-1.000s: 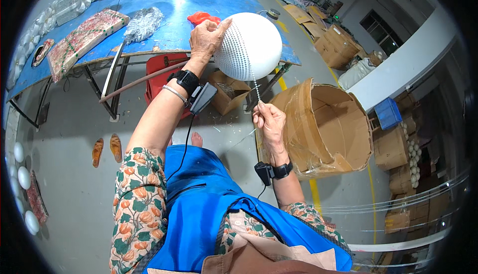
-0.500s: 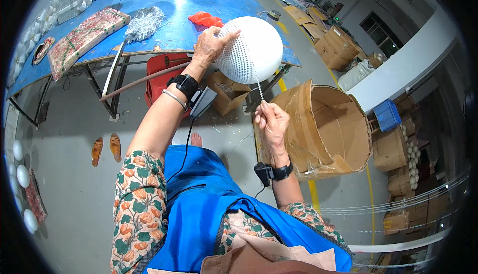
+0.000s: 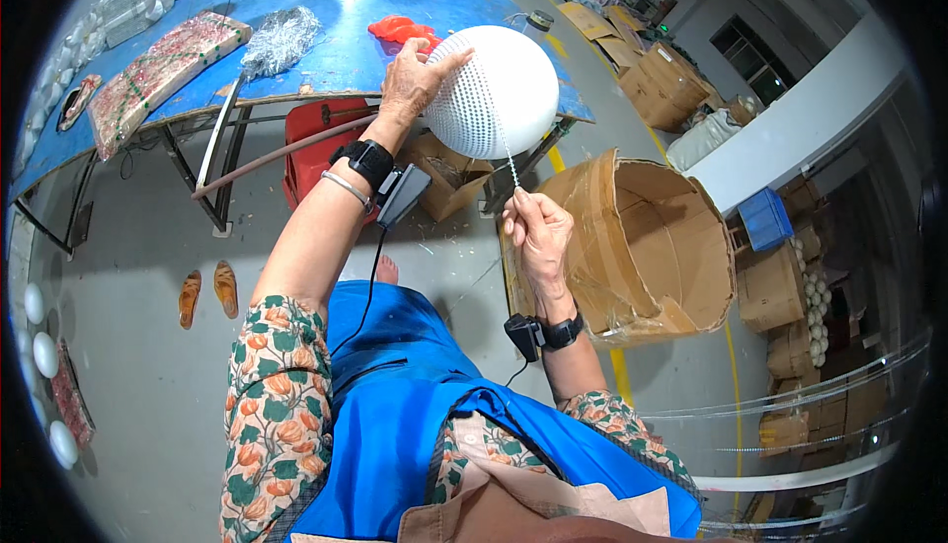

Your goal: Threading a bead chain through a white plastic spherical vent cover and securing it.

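A large white ball (image 3: pixel 523 89) is in front of me at chest height, its left part wrapped in close rows of small silvery beads (image 3: pixel 459 109). My left hand (image 3: pixel 415 79) grips the ball from the left, with thumb and fingertips lying on the beaded rows near the top. From the lower edge of the ball a short bead string (image 3: pixel 514 173) runs down taut to my right hand (image 3: pixel 539 232). That hand pinches the string between thumb and forefinger, the other fingers curled in. What supports the ball on its far side is hidden.
Behind the ball stands a blue table (image 3: pixel 355 10) bearing a red plastic bag (image 3: pixel 400 30), a tangle of clear strands (image 3: pixel 283 39) and a wrapped slab (image 3: pixel 168 74). To the right is a large open cardboard box (image 3: pixel 642 247). A red chair (image 3: pixel 316 143) and a smaller box (image 3: pixel 439 178) stand underneath.
Both hands keep their hold on the ball and the bead string. The whole view has shifted slightly, and the right hand sits a little higher in the picture.
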Available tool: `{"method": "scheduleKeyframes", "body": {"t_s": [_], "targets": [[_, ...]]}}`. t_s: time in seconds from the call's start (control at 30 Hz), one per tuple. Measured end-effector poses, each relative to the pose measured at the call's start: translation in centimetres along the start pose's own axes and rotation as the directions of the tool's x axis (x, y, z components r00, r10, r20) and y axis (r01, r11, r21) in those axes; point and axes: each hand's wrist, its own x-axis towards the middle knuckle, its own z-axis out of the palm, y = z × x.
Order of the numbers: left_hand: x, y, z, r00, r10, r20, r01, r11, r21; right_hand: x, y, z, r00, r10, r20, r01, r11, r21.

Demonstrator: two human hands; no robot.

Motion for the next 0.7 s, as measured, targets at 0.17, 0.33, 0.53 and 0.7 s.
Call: {"method": "scheduleKeyframes", "body": {"t_s": [0.17, 0.33, 0.53, 0.7], "targets": [[0.4, -1.1, -0.1, 0.993, 0.013, 0.115, -0.009, 0.999, -0.035, 0.4, 0.3, -0.2, 0.999, 0.038, -0.006, -0.038, 0.999, -0.006], [-0.6, -1.5, 0.3, 0.972, 0.219, 0.088, -0.223, 0.974, 0.045, 1.1, 1.3, 0.2, 0.999, 0.034, -0.030, -0.035, 0.999, -0.007], [0.1, -0.8, -0.6, 0.958, 0.092, 0.270, -0.104, 0.994, 0.033, 2.0, 1.4, 0.1, 0.999, -0.006, -0.050, 0.006, 1.000, -0.001], [-1.1, -2.0, -0.2, 0.978, 0.174, 0.115, -0.172, 0.985, -0.025, 1.3, 0.8, 0.1, 0.999, -0.035, -0.029, 0.033, 0.997, -0.065]]}}
